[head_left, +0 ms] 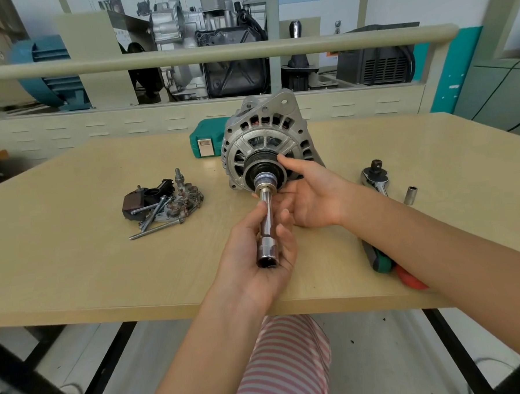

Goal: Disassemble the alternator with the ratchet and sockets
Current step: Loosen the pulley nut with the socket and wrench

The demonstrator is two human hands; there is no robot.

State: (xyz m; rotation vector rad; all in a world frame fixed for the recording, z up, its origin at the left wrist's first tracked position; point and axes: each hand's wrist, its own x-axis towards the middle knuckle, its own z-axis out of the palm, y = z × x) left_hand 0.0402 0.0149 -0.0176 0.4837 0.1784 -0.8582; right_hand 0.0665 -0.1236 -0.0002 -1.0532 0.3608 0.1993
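1. Head view: a pale wooden table [75, 266] in a workshop; a machine display stands behind a rail at 12 o'clock.
2. The alternator [265, 142] stands at table centre, pulley facing the viewer, at 12 o'clock from both hands.
3. The left hand [256, 257] grips an extension bar [266, 226] whose socket [265, 180] sits on the pulley nut.
4. The right hand [310, 194], fingers loosely extended, touches the pulley rim.
5. The ratchet [375, 177] and a loose socket [410, 195] lie at 3 o'clock; removed parts [159, 202] at 9 o'clock; a green case [204, 142] behind.
6. Bare tabletop extends toward the near-left edge.
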